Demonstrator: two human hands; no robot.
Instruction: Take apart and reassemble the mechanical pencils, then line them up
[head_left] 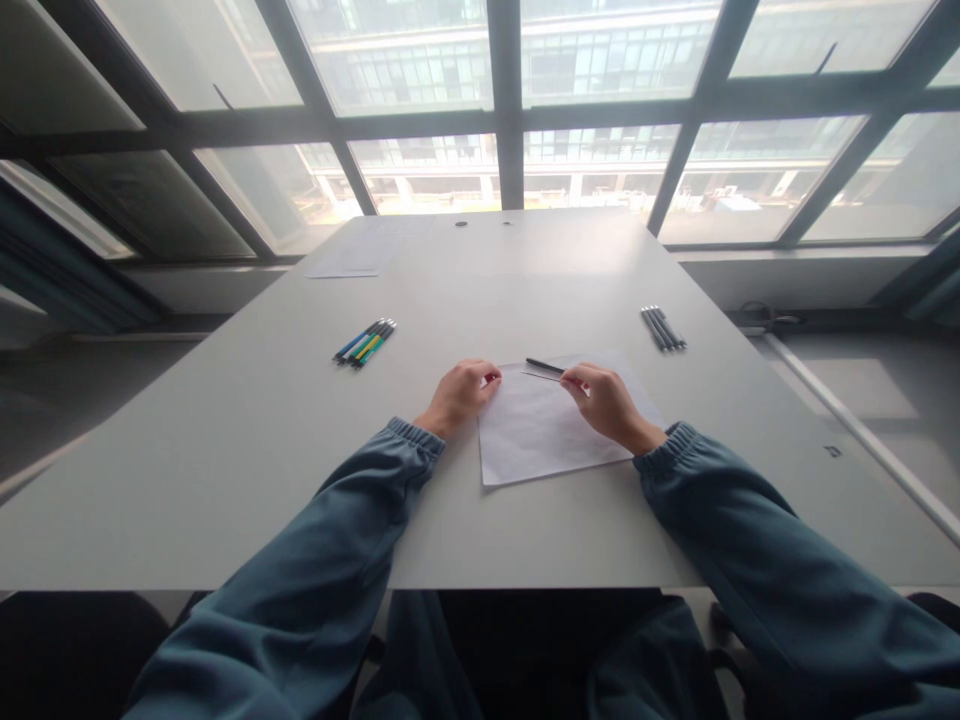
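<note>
A white sheet of paper (pixel 551 430) lies slightly askew on the table in front of me. My right hand (pixel 604 400) is over its right part, thumb and fingers pinched on a thin pen refill (pixel 540 376) that points left. Just behind the refill is a black pen barrel (pixel 543 365), its right end hidden by my fingers. My left hand (pixel 463 393) rests at the paper's left edge with fingers curled and pinched together. Whatever lies between those fingertips, if anything, is too small to make out.
Several coloured pens (pixel 365 343) lie side by side on the left of the white table (pixel 300 450). A row of several grey pens (pixel 663 328) is on the right. More paper (pixel 345 258) lies at the far left, near the windows.
</note>
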